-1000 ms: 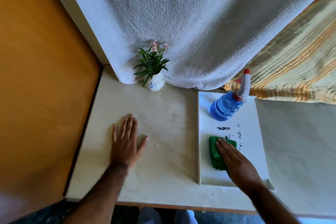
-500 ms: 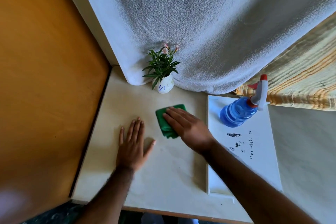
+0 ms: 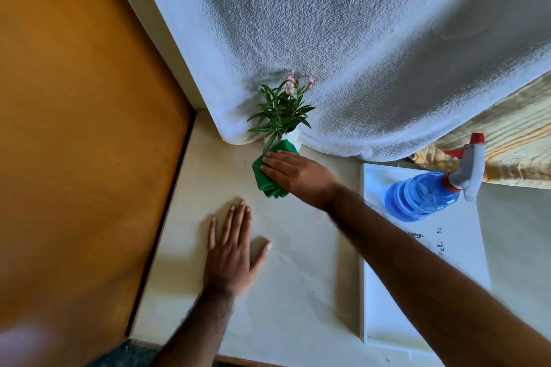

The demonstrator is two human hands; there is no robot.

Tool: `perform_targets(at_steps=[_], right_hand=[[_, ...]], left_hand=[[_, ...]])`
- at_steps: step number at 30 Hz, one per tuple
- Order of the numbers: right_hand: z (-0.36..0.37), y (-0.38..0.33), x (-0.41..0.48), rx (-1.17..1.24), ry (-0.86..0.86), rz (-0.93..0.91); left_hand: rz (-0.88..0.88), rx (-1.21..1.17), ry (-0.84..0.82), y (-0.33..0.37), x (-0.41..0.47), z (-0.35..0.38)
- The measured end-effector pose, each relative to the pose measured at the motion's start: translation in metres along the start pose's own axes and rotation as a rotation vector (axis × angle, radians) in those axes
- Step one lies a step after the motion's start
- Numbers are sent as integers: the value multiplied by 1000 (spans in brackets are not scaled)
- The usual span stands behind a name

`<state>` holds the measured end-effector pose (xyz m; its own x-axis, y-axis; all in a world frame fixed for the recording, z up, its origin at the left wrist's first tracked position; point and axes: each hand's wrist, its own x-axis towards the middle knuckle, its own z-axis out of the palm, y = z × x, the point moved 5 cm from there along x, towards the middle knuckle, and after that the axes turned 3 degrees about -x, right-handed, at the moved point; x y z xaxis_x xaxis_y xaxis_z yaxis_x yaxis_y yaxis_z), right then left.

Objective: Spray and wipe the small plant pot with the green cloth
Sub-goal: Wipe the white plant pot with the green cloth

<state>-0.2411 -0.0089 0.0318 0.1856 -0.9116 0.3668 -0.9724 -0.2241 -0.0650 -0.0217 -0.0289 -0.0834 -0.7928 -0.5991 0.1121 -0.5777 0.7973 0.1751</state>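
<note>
So the big white towel [image 3: 343, 48] hangs down behind everything, draped onto the back of the pale table [image 3: 298, 292]. Off to my right is a white tray [image 3: 387, 319] with the blue spray bottle [image 3: 423, 197] lying on its side in it. My left hand [image 3: 231, 256] is just flat on the table, fingers spread, grip released, holding nothing. My right hand [image 3: 298, 177] reaches across and presses the green cloth [image 3: 269, 174] with flat fingers against the front of the small plant pot [image 3: 295, 137], more a press than a clenched grip. The pot sits at the back of the table, right against the towel, leaves sticking up.
</note>
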Motion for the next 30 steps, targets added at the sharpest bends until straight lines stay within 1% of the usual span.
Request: perform_targets(at_steps=[6, 11, 13, 19, 22, 24, 27, 30], right_hand=[[16, -1, -14, 148, -64, 47], [7, -6, 6, 120, 10, -35], [3, -2, 15, 110, 23, -41], [15, 1, 4, 198, -95, 19], [18, -3, -1, 247, -125, 40], [14, -5, 4, 239, -107, 25], [7, -2, 18, 222, -37, 18], [6, 4, 22, 246, -60, 11]], left_hand=[[4, 0, -11, 0, 1, 1], [1, 12, -14, 0, 2, -1], [2, 15, -17, 0, 1, -1], [-1, 14, -33, 1, 2, -2], [-2, 12, -34, 1, 3, -3], [-1, 7, -37, 2, 3, -4], [-5, 8, -49, 2, 2, -5], [-12, 7, -60, 1, 2, -4]])
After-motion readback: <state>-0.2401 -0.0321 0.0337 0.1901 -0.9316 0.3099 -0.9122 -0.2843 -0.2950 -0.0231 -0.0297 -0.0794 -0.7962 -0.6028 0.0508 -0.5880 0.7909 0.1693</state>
